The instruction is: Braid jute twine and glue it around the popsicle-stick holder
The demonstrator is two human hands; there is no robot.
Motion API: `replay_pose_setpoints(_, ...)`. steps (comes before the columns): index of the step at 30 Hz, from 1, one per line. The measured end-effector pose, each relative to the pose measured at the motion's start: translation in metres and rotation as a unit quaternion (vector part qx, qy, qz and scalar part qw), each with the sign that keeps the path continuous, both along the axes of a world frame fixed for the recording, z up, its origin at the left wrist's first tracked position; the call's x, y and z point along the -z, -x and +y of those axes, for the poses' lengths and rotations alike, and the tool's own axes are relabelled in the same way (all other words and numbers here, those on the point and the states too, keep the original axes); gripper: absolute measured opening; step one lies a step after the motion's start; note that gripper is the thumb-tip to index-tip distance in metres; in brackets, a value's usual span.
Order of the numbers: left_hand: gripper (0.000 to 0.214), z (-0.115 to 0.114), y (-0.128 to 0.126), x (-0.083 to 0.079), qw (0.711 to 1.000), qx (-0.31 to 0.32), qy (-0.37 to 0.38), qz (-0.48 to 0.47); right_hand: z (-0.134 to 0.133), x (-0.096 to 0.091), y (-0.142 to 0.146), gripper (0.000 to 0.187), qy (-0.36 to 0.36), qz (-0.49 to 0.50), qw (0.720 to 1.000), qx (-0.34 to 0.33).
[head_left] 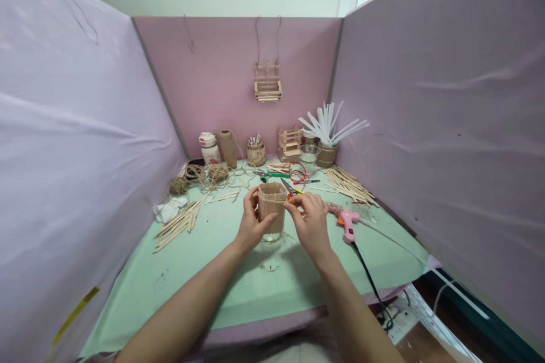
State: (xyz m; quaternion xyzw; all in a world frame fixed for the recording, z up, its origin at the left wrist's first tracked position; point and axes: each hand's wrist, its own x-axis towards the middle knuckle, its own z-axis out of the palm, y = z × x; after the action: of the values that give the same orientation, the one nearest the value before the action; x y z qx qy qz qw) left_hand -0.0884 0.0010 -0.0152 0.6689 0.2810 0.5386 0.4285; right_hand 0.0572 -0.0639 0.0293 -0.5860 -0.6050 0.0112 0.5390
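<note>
A jar covered with upright wooden craft sticks stands before me, its clear glass base showing below the sticks. My left hand wraps round its left side, with the thumb across the front. Just under the rim, a thin tan strand that looks like twine runs across the sticks. My right hand pinches that strand at the jar's right edge, fingertips close to the sticks. Right of this hand lies a pink hot glue gun with a clear glue stick in its back.
Loose craft sticks lie at left and right. Behind the jar are scissors, green-handled pliers and tangled twine. A flask, a pen holder and a pot of white glue sticks line the back.
</note>
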Motion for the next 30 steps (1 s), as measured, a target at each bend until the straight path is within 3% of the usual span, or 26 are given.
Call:
replay_pose_setpoints(17, 0.078, -0.001, -0.002, 0.0, 1.0, 0.007, -0.02, -0.002, 0.009, 0.003, -0.005, 0.024, 0.047, 0.106, 0.993, -0.014)
replay_pose_setpoints(23, 0.081, -0.001, 0.0, -0.001, 0.999, 0.037, 0.024, -0.004, 0.01, 0.002, -0.011, 0.024, 0.082, 0.202, 0.974, -0.065)
replay_pose_setpoints(30, 0.081, -0.001, 0.002, -0.004, 0.996, 0.071, 0.053, -0.017, 0.014, 0.009, -0.013, 0.03, 0.096, 0.265, 0.956, -0.079)
